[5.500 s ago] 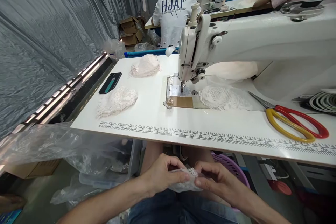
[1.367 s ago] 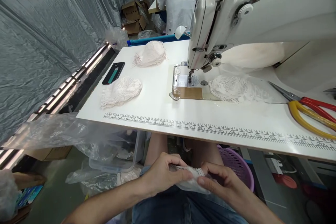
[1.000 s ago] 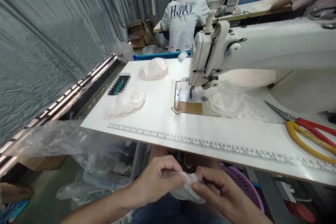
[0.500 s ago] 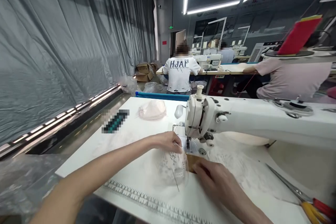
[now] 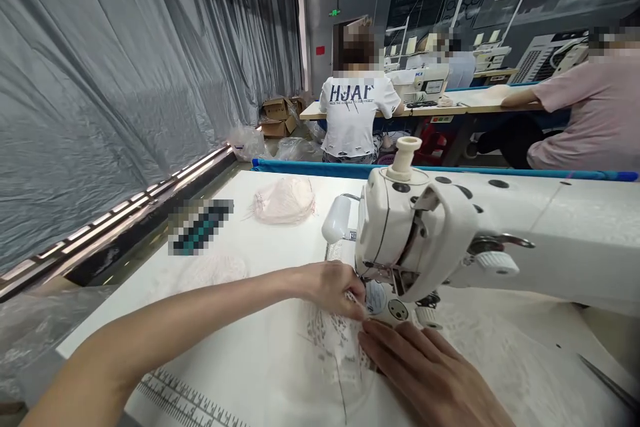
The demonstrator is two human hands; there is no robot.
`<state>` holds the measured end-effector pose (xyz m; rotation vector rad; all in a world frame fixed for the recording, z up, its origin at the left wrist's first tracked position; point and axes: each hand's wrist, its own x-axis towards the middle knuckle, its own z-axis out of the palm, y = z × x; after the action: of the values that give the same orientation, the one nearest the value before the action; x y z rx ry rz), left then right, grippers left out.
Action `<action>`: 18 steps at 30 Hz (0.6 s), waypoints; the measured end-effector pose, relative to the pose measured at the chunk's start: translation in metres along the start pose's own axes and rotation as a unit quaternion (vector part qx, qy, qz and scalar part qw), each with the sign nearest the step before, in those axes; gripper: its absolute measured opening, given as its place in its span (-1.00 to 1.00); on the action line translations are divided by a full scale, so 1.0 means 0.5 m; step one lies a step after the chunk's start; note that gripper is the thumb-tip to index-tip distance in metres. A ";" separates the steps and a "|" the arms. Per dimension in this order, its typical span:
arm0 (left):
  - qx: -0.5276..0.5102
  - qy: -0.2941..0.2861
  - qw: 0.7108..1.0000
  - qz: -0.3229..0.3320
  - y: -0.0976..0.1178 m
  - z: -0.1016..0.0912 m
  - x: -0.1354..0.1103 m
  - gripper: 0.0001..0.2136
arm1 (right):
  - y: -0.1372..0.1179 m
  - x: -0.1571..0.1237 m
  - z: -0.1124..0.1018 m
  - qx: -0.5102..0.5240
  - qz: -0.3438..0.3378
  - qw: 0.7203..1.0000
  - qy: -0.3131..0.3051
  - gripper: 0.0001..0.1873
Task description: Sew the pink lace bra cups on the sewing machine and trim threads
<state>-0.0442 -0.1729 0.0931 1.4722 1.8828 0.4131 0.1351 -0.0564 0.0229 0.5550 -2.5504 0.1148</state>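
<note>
My left hand [image 5: 333, 287] is closed in a pinch on the edge of a pale pink lace piece [image 5: 333, 343], just left of the needle area of the white sewing machine [image 5: 425, 220]. Close in front of the needle plate [image 5: 376, 297], my right hand [image 5: 430, 363] lies with its fingers stretched out over the right edge of the lace; its thumb is hidden. A dark loose thread [image 5: 341, 387] trails from the lace toward me. The machine head and my hands hide the needle.
On the white table, a pale pink bundle [image 5: 285, 200] lies at the back and sheer lace [image 5: 215, 272] at the left. More sheer fabric [image 5: 480, 347] spreads to the right, near scissor blades [image 5: 607, 380]. A ruler strip [image 5: 185, 400] runs along the front edge. Co-workers sit beyond.
The view has moved closer to the machine. My left hand has brought the lace nearer the needle. My right hand has flattened onto the lace; the tan piece by its fingers no longer shows.
</note>
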 end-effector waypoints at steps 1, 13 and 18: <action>0.027 0.000 1.000 0.002 -0.001 -0.004 -0.001 -0.92 | -0.002 -0.002 -0.004 0.004 0.008 1.000 -0.010 -0.58; 0.367 0.235 0.895 0.095 0.014 0.088 -0.091 -0.80 | -0.032 0.010 0.015 0.021 0.048 0.995 0.086 -0.49; 0.380 0.238 0.886 0.117 -0.001 0.110 -0.090 -0.94 | -0.033 0.016 0.012 -0.028 0.053 0.993 0.097 -0.43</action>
<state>-0.0018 -0.2246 0.0688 2.2936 2.4188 0.1388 0.1327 -0.0753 0.0214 0.3672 -2.3854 0.1272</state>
